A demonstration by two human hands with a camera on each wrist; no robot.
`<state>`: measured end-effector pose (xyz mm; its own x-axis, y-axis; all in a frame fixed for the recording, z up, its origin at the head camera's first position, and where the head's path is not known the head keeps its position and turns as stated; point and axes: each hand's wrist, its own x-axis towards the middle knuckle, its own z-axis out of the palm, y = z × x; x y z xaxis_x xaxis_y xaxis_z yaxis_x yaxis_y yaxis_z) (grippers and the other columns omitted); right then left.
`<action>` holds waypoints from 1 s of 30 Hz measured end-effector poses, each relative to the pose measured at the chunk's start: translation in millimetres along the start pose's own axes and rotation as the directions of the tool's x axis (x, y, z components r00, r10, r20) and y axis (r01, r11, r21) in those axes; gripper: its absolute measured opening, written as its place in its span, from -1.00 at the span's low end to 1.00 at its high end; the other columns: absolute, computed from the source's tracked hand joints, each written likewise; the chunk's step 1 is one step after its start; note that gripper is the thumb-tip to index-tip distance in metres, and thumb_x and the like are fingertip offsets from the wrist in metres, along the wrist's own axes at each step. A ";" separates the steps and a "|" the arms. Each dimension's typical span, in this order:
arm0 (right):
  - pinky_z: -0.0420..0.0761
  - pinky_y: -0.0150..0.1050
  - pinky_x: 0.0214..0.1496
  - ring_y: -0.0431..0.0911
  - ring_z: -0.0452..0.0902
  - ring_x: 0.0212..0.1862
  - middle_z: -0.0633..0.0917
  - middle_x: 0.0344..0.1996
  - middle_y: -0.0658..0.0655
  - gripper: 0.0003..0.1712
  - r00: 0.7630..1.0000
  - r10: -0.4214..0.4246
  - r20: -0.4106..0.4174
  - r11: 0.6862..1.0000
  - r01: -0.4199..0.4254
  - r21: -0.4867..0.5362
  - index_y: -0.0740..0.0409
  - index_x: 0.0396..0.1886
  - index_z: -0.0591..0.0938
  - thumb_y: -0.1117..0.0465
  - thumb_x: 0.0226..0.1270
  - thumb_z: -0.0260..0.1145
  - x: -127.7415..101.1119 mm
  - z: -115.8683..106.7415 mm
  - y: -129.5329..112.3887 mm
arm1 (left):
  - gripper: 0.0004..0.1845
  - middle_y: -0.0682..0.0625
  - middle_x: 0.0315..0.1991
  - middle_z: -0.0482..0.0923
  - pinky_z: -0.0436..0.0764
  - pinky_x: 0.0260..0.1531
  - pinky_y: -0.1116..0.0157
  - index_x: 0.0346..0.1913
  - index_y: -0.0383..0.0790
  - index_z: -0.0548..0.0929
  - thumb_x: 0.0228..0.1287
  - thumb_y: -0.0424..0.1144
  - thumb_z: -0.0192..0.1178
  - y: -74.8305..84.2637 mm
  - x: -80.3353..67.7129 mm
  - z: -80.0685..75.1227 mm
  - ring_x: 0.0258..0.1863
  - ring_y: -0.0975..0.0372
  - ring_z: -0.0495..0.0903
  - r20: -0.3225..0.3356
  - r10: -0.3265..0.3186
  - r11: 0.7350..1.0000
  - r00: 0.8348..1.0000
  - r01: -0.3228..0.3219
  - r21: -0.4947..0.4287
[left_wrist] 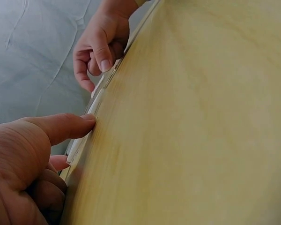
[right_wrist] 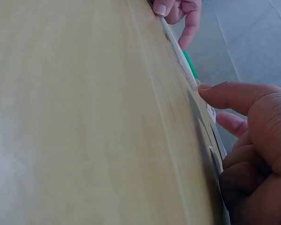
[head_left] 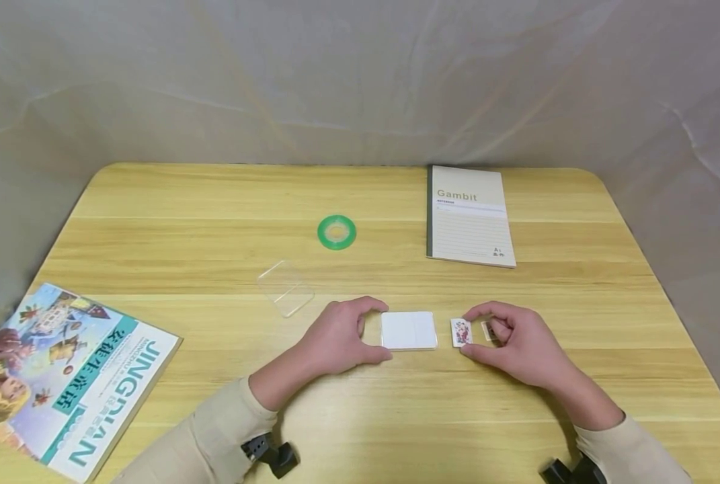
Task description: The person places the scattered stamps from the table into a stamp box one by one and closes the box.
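Note:
In the head view my left hand point(head_left: 343, 336) grips the left end of a flat white rectangular block with clear edges point(head_left: 409, 330), index finger at its far corner and thumb at its near corner. To the right of it, my right hand point(head_left: 524, 343) holds a small playing card point(head_left: 460, 332) with a red figure between thumb and index finger. Under the curled fingers of that hand lies another small printed piece point(head_left: 489, 330), partly hidden. In the left wrist view the white block point(left_wrist: 79, 143) shows edge-on beside the thumb.
A clear plastic cover point(head_left: 286, 289) lies left of the block. Behind it is a roll of green tape point(head_left: 337, 232). A notebook point(head_left: 470, 218) rests at the back right, and a thick illustrated book point(head_left: 69, 376) lies at the left edge of the wooden table point(head_left: 214, 235).

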<state>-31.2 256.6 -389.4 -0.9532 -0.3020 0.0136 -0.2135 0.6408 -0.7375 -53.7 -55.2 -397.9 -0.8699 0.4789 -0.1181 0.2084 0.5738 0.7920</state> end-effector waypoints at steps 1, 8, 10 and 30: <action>0.39 -0.36 -0.25 -0.31 0.03 -0.60 0.10 -0.70 -0.18 -0.56 1.000 0.000 -0.001 1.000 0.000 0.002 -0.03 -0.12 0.70 0.11 -0.02 0.67 -0.1 -0.2 -0.5 | -0.29 0.11 -0.69 0.34 0.30 -0.68 0.33 0.17 -0.21 0.61 -0.10 -0.09 0.62 0.1 0.0 0.1 -0.70 0.33 0.27 0.001 -0.002 1.000 1.000 0.002 0.001; 0.40 -0.35 -0.23 -0.30 0.04 -0.60 0.09 -0.69 -0.18 -0.55 1.000 0.005 0.002 1.000 -0.005 0.014 -0.04 -0.10 0.70 0.07 -0.01 0.67 1.7 -0.3 -6.5 | -0.28 0.11 -0.69 0.34 0.30 -0.68 0.33 0.18 -0.20 0.61 -0.09 -0.09 0.62 0.6 0.1 0.2 -0.71 0.33 0.27 -0.002 -0.009 1.000 1.000 0.009 0.002; 0.40 -0.34 -0.24 -0.30 0.04 -0.61 0.09 -0.70 -0.18 -0.54 1.000 0.003 0.006 1.000 -0.003 0.015 -0.04 -0.09 0.70 0.06 -0.01 0.66 2.9 -0.1 -8.8 | -0.28 0.11 -0.69 0.34 0.30 -0.69 0.34 0.18 -0.20 0.61 -0.10 -0.09 0.62 0.6 0.1 0.1 -0.71 0.33 0.27 -0.002 -0.010 1.000 1.000 0.010 0.003; 0.37 -0.28 -0.38 -0.28 0.05 -0.60 0.14 -0.70 -0.18 -0.55 0.998 -0.049 0.040 0.996 0.046 0.070 -0.03 -0.12 0.70 0.17 -0.05 0.68 21.8 16.0 -28.2 | -0.28 0.11 -0.69 0.36 0.28 -0.71 0.36 0.17 -0.20 0.61 -0.11 -0.09 0.63 1.2 0.9 -0.6 -0.72 0.35 0.28 0.004 -0.011 1.000 1.000 0.011 -0.001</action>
<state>-42.5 220.7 -379.1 -0.9323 -0.3610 0.0223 -0.2413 0.5750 -0.7818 -54.4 -54.5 -396.7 -0.8706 0.4747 -0.1292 0.1979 0.5783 0.7914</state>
